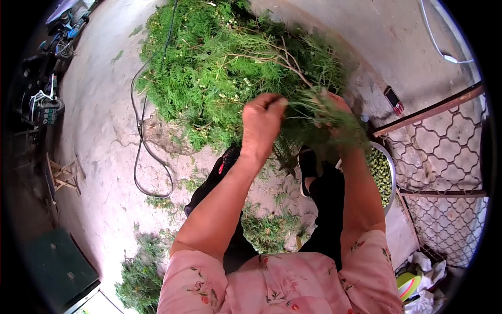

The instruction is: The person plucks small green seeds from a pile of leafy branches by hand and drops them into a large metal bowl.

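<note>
My right hand [338,105] grips a leafy evergreen branch [349,129], whose blurred sprays hide most of the fingers. Facing it, my left hand [262,119] has its thumb and fingers pinched together at thin sprig tips of that branch. Beneath and beyond both hands spreads a large heap of cut evergreen branches [204,66], with feathery green foliage, brown twigs and small pale-green cones. Beside my right forearm stands a round pale basin [393,176] holding many small green cones [379,167]; the forearm covers part of it.
A black cable [135,165] loops over the concrete floor left of the heap. A mobile phone [393,101] lies at right, near a rusty metal mesh panel [435,157]. Loose greenery [141,271] lies lower left. A small wooden stool [64,174] and parked vehicles [49,94] line the left.
</note>
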Demonstrator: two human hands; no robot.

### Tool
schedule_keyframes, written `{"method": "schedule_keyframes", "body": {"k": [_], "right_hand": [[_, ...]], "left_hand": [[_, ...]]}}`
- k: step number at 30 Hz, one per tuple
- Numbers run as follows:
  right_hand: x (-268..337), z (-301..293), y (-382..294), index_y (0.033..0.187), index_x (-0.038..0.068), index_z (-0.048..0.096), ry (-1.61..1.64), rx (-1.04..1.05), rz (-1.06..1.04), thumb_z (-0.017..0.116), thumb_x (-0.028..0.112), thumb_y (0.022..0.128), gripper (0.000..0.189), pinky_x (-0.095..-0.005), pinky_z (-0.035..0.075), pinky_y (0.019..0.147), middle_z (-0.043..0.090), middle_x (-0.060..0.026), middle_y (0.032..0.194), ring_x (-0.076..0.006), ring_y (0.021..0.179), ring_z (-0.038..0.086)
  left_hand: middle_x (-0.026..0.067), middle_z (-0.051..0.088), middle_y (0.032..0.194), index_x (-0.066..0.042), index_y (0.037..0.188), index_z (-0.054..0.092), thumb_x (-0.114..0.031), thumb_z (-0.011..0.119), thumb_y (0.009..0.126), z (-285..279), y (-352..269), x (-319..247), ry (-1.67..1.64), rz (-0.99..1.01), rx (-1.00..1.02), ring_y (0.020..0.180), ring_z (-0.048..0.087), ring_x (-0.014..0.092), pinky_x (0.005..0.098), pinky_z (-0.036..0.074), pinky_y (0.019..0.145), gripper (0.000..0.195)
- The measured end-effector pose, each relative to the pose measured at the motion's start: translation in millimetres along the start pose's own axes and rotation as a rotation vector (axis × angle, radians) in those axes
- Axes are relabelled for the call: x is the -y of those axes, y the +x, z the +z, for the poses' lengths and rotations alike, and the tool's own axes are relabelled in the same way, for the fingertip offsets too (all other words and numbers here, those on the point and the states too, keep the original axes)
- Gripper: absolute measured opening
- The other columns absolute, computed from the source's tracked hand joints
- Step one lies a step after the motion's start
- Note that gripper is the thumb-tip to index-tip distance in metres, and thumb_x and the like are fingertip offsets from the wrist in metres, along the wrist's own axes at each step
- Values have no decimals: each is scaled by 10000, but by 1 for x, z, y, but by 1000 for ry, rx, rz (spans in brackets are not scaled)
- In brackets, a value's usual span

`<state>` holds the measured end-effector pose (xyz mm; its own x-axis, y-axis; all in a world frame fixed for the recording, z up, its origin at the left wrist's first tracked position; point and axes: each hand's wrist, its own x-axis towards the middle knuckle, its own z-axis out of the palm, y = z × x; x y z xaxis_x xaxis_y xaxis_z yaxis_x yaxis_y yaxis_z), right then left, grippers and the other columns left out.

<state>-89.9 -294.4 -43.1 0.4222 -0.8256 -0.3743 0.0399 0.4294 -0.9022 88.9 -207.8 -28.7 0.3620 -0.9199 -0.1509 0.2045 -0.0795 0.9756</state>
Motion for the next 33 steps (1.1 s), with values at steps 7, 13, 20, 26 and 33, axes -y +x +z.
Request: {"method": "schedule_keyframes", "body": {"k": [7,13,20,26,33], "right_hand": [[21,5,-27,810,43,504,-4,151,-19,478,428,891,394,-275,290,372,371,13,480,-118,369,346],[24,-1,-34,817,48,558,-82,287,44,466,469,889,437,-262,353,443,477,8,558,-94,460,416],[21,16,-52,762,33,555,-117,193,-9,524,401,872,385,-265,348,451,448,3,553,-97,467,403],[25,21,-64,768,48,518,-130,87,9,459,349,911,338,-265,358,409,452,-10,527,-117,427,436],[34,21,-70,804,73,492,91,44,-75,439,363,918,317,-247,302,423,379,14,545,-93,447,364]], "left_hand": [[-18,520,635,-58,917,601,-201,608,837,-20,24,-21,-176,63,-243,468,380,44,191,284,399,164],[-20,522,631,-98,867,596,-245,641,818,-31,25,-26,-181,32,-111,449,361,39,183,258,389,161],[11,577,726,-48,825,611,-170,697,752,-39,27,-16,-342,52,-337,588,453,85,234,369,522,165],[51,572,712,-42,827,571,-195,615,797,-58,34,-7,-63,208,-384,533,468,126,243,361,447,162],[129,583,905,-78,881,500,-166,509,847,-56,30,-14,-632,-210,-180,559,443,135,214,306,404,95]]}}
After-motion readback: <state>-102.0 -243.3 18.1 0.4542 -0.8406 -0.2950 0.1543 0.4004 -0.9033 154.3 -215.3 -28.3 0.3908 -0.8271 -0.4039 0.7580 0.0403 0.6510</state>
